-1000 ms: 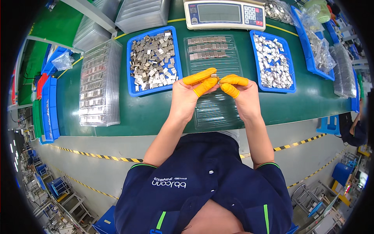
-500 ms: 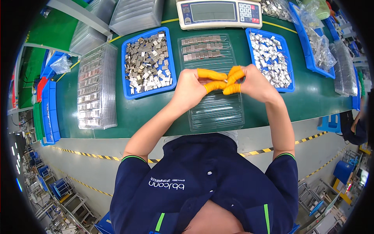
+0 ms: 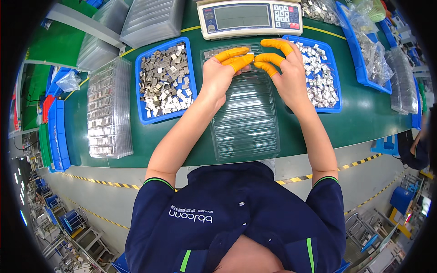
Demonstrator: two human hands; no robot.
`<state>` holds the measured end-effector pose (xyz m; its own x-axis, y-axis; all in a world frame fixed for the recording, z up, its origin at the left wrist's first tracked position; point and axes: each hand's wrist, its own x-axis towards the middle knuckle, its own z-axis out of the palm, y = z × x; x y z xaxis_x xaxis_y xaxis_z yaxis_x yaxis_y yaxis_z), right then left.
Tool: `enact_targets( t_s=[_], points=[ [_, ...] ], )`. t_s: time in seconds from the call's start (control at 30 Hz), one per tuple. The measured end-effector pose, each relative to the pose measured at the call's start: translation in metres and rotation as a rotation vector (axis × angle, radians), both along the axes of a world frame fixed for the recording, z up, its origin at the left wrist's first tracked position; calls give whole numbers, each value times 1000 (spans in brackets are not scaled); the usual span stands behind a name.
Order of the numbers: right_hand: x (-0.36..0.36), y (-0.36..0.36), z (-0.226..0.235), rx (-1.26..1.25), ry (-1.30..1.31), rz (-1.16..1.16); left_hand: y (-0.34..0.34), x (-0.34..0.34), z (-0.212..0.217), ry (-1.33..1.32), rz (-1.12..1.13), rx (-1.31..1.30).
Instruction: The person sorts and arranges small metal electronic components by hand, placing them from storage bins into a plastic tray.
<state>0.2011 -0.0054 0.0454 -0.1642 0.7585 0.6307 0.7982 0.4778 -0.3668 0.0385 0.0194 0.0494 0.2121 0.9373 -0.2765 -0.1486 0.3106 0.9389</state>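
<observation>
My left hand (image 3: 223,68), wearing yellow finger covers, is over the far end of a clear ribbed plastic tray (image 3: 246,123). Its covered fingertips are pressed together; whatever they pinch is too small to make out. Close to them is my right hand (image 3: 289,66), also in yellow finger covers, its fingers bent but spread apart. Small grey metal parts (image 3: 223,51) lie in rows at the tray's far end, mostly hidden beneath my hands. Toward me, the tray's grooves show no parts.
Left of the tray sits a blue bin (image 3: 139,98) of flat metal pieces; right, a blue bin (image 3: 337,86) of white-and-silver parts. A scale (image 3: 250,32) stands behind. Filled clear trays (image 3: 109,109) are stacked at left. Bagged parts (image 3: 375,61) lie far right.
Both hands have moved away from me, to the rows at the tray's far end. My right fingers, earlier touching the left ones, have spread apart. The view has shifted slightly.
</observation>
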Motion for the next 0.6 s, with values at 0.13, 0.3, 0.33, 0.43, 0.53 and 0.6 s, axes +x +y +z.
enact_targets(
  t_s=[0.13, 0.3, 0.33, 0.43, 0.53, 0.6],
  points=[
    [5, 8, -5, 19, -23, -34, 4, 1, -16, 78, -14, 247],
    [13, 9, -27, -162, -79, -35, -14, -16, -39, 794, -201, 774],
    [12, 9, -30, -202, -131, -34, -16, -18, -40, 796, -200, 768],
    [9, 10, -33, -215, -136, -33, -18, -19, -42, 949, -362, 960],
    [9, 10, -36, -228, -160, -45, -18, -17, -42, 986, -422, 997],
    [9, 11, -38, -240, -161, -48, -19, -15, -44, 1028, -448, 1024]
  ],
)
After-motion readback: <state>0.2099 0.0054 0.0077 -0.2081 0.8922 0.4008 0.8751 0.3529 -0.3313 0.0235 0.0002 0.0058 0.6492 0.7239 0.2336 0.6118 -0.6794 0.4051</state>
